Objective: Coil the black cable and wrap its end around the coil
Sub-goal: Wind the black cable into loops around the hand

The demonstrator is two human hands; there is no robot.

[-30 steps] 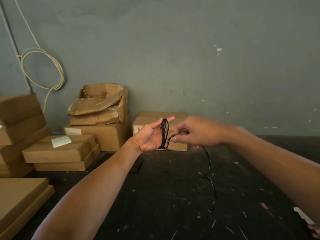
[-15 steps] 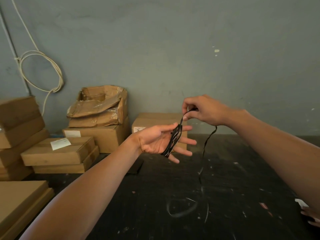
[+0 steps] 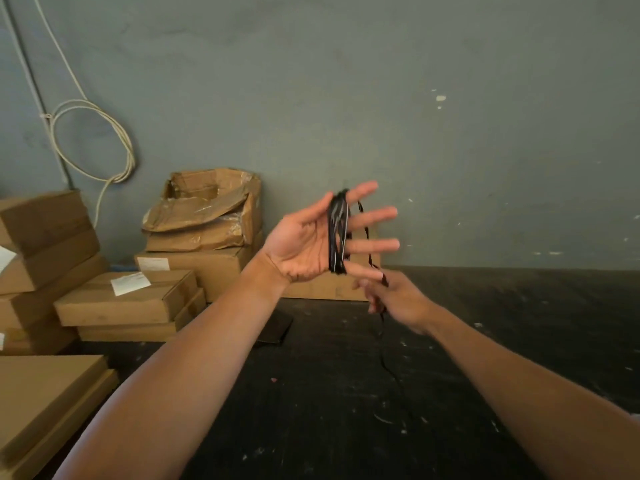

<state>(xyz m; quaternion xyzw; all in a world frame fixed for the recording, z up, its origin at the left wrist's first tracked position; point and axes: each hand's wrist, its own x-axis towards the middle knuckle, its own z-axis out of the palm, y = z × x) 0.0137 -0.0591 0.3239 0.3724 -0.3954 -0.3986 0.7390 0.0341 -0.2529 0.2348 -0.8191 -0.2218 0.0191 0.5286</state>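
My left hand [image 3: 311, 242] is raised palm up with its fingers spread, and the black cable [image 3: 337, 233] is wound in several loops around the four fingers. My right hand [image 3: 398, 299] is lower and to the right, blurred, pinching the loose part of the cable just below the left fingers. From there the cable tail [image 3: 388, 365] hangs down to the dark tabletop [image 3: 346, 410].
Cardboard boxes [image 3: 128, 299] are stacked along the left and against the grey wall, one torn open [image 3: 207, 209]. A white cord loop [image 3: 100, 143] hangs on the wall. A flat dark object [image 3: 273, 332] lies on the table under my left forearm.
My left hand has risen and spread its fingers. My right hand swung from above the coil down below it, carrying the cable around the fingers.
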